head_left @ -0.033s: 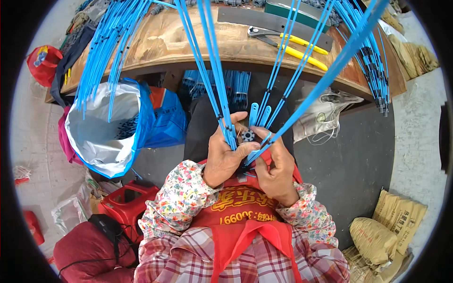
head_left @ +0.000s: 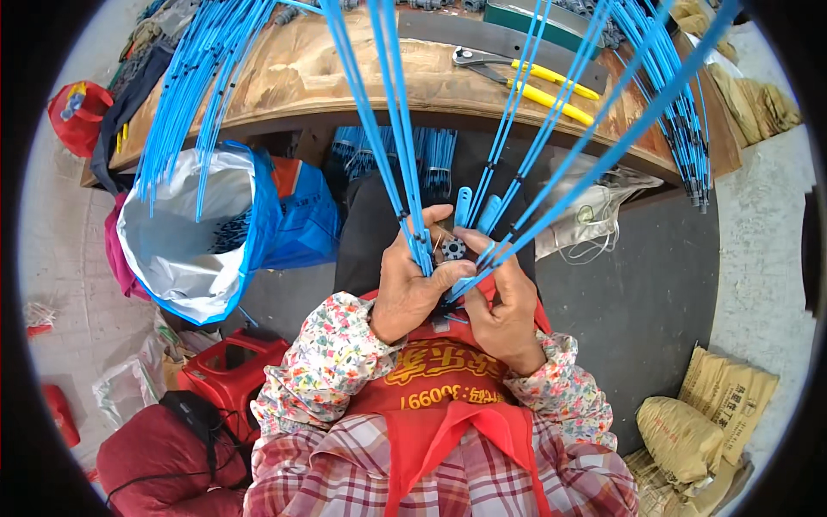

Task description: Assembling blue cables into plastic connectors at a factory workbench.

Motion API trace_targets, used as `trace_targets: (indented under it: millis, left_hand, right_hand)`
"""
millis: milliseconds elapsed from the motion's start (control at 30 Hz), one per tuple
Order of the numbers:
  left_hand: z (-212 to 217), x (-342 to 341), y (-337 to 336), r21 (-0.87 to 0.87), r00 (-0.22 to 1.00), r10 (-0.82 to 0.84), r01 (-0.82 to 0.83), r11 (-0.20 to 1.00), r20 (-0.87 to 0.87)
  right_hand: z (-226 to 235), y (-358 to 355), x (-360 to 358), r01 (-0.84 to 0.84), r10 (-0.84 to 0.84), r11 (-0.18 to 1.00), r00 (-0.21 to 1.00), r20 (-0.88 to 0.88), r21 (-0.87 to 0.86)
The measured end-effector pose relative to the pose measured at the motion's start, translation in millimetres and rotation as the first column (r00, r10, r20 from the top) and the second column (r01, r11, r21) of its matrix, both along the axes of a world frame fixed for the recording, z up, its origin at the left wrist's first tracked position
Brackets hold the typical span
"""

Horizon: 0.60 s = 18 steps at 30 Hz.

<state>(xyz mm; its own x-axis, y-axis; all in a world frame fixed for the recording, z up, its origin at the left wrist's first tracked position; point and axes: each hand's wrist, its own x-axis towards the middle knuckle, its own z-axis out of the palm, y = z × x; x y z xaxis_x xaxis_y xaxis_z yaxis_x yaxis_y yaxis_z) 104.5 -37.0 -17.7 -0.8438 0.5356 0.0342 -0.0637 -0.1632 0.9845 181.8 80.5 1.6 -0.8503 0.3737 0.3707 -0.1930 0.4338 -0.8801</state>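
My left hand (head_left: 405, 284) is closed around a dark notched hub (head_left: 453, 249) and the lower ends of some long thin blue ribs (head_left: 389, 172), like those of an umbrella frame. These ribs fan up and away from the hub, with small black joints along them. My right hand (head_left: 506, 306) is closed at the hub's right side, its thumb and fingers on the lower ends of the right-hand ribs (head_left: 568, 194). Two flat blue tabs (head_left: 463, 205) stick up just beyond the hub. My fingers hide where the ribs meet it.
Ahead is a curved wooden bench (head_left: 301, 82) with yellow-handled pliers (head_left: 551, 95), a flat grey metal bar (head_left: 448, 33) and blue rib bundles (head_left: 194, 95) at both ends. A white-lined blue bag (head_left: 185, 280) stands left, a red stool (head_left: 228, 370) nearer me, sacks (head_left: 680, 439) at right.
The right-hand ribs, close together before, are now spread apart and swung slightly right. The right blue tab has turned a little. Both hands stay in nearly the same place.
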Motion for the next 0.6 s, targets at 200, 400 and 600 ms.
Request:
trace_targets:
  millis: [200, 400, 600]
  left_hand:
    - [1, 3, -2, -0.029, 0.996, -0.034, 0.032, 0.999, -0.077]
    - [10, -13, -22, 0.06, 0.975, -0.215, 0.212, 0.975, 0.051]
    - [11, -28, -32, -0.078, 0.918, -0.392, 0.396, 0.915, 0.059]
  right_hand:
    - [-11, 11, -3, -0.119, 0.122, 0.992, 0.991, 0.055, -0.047]
    - [-16, 24, -12, -0.131, 0.157, 0.974, 0.978, 0.134, -0.184]
    - [-12, 33, -22, -0.218, 0.27, 0.909, 0.957, 0.104, -0.356]
